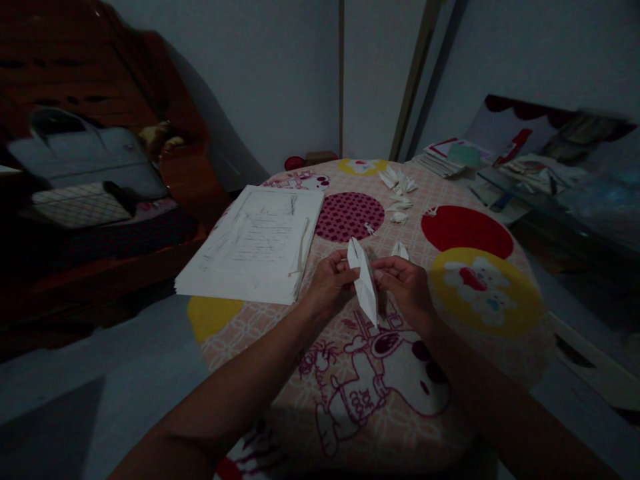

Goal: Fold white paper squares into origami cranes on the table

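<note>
Between my two hands, above the patterned tablecloth (280, 353), is a long, pointed piece of folded white paper (366, 287), tilted with its far tip up. My left hand (330, 283) pinches its left side, the thumb lying on the paper. On the other side, my right hand (404, 285) grips the right edge with thumb and fingers. Just behind the right hand a small white folded paper (401, 250) lies on the cloth. Several crumpled or folded white paper pieces (399, 179) lie farther back.
A stack of printed sheets (250, 247) covers the table's left side. To the left, a wooden bench (185, 167) holds a grey handbag (95, 157) and a quilted pouch (83, 205). At right, a glass-topped stand (520, 200) carries papers (440, 160) and clutter.
</note>
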